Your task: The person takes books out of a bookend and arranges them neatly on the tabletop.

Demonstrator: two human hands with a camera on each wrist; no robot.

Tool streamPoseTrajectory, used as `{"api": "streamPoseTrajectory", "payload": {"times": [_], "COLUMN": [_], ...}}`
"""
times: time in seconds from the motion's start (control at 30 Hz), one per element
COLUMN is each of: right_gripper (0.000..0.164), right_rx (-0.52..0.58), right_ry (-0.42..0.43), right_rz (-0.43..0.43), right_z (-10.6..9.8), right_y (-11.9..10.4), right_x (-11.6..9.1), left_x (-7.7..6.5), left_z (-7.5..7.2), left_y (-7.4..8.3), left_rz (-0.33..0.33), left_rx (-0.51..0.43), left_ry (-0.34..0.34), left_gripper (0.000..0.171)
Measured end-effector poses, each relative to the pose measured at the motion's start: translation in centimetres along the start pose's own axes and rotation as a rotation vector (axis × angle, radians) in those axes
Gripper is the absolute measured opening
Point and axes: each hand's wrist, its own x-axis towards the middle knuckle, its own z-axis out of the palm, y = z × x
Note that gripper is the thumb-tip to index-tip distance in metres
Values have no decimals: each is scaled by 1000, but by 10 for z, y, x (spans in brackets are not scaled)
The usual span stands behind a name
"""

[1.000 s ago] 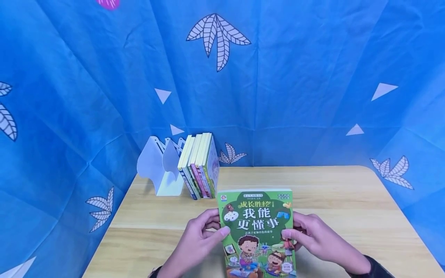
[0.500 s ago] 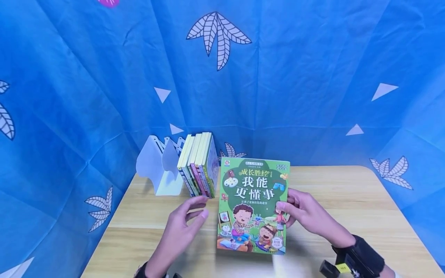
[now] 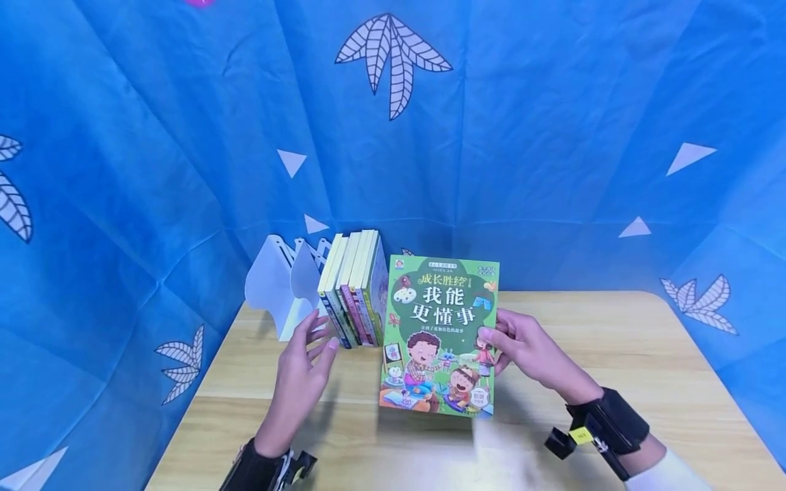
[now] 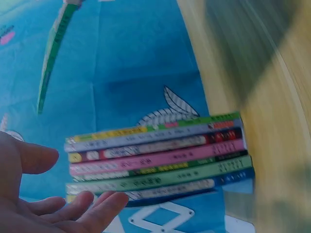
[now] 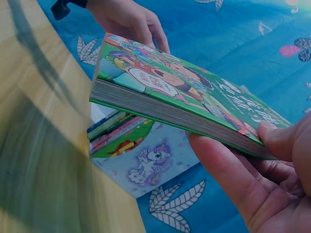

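Note:
My right hand (image 3: pixel 531 351) pinches the right edge of a green children's book (image 3: pixel 439 334), thumb on the front cover and fingers behind. The book is held up off the table, its cover facing me. In the right wrist view the book (image 5: pixel 170 92) shows its page edges, gripped at one end. My left hand (image 3: pixel 303 382) holds nothing; its fingers are spread a little in front of a row of upright books (image 3: pixel 350 293). The left wrist view shows the spines of those books (image 4: pixel 160 160) beside the thumb and fingers of my left hand (image 4: pixel 53 194).
A white folding bookend (image 3: pixel 276 286) stands left of the upright books at the back left of the wooden table (image 3: pixel 583 382). Behind the table hangs a blue leaf-printed cloth (image 3: pixel 522 136). Black straps with small cameras circle both wrists.
My left hand has let go of the green book and moved left toward the upright books. My right hand has lifted the book up and farther forward over the table.

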Motion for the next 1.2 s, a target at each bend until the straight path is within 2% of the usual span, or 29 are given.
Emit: {"api": "streamPoseTrajectory", "payload": {"times": [0.13,0.27,0.53,0.93,1.2], "right_gripper": [40,40,41,37,37], "right_rx": [-8,-25,0,48,76], "right_ry": [28,59,78,62,27], "right_rz": [18,39,70,87,123], "right_z": [-1,-2,-2,0,4], "right_y": [1,3,19,44,66], "right_x": [12,24,48,69,82], "left_x": [13,25,41,55,57], "left_z": [-1,0,6,11,16], "left_y": [-9,-18,-30,-37,-39], "left_rz": [10,24,49,42,38], "left_rx": [-3,-16,-34,-76,-33], "left_ry": [30,32,73,81,103], "left_gripper": [64,64,60,58,56]}}
